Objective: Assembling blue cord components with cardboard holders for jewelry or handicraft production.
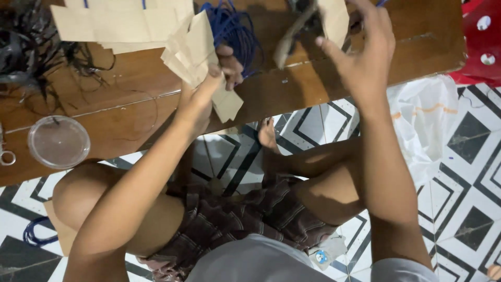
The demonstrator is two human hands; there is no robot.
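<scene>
My left hand (211,86) grips a fanned bunch of tan paper pieces (195,49) over the low wooden table (125,120). My right hand (365,49) is raised at the upper right with fingers spread, touching a tan paper piece (334,18) near a blurred brownish tool (292,34); whether it grips the paper is unclear. A bundle of blue cord (235,28) lies on the table between the hands.
More tan paper sheets (109,23) lie at the table's far left, beside black strands (31,44). A clear round lid (58,141) sits near the table edge. A white plastic bag (425,120) and a red stool (480,36) stand at right on patterned floor tiles (469,209).
</scene>
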